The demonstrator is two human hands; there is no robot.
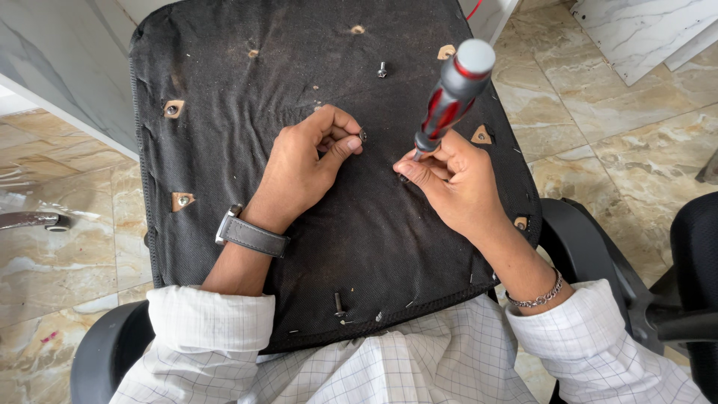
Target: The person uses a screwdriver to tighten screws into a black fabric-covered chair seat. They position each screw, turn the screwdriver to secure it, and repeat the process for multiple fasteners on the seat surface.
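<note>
An upturned chair seat (224,82), covered in black fabric with several torn holes showing wood, lies across my lap. My left hand (303,168) rests on it and pinches a small dark screw (363,135) between thumb and forefinger. My right hand (452,183) grips a screwdriver (452,93) with a red, black and grey handle, held nearly upright, its tip down on the fabric close to my fingers. One loose bolt (382,70) stands on the fabric farther away, and another (338,303) lies near the seat's close edge.
Black chair armrests (591,254) flank my lap on both sides. Beige marble floor tiles (621,142) surround the seat. A white marble slab (643,30) lies at the far right, a chrome part (30,219) at the left edge.
</note>
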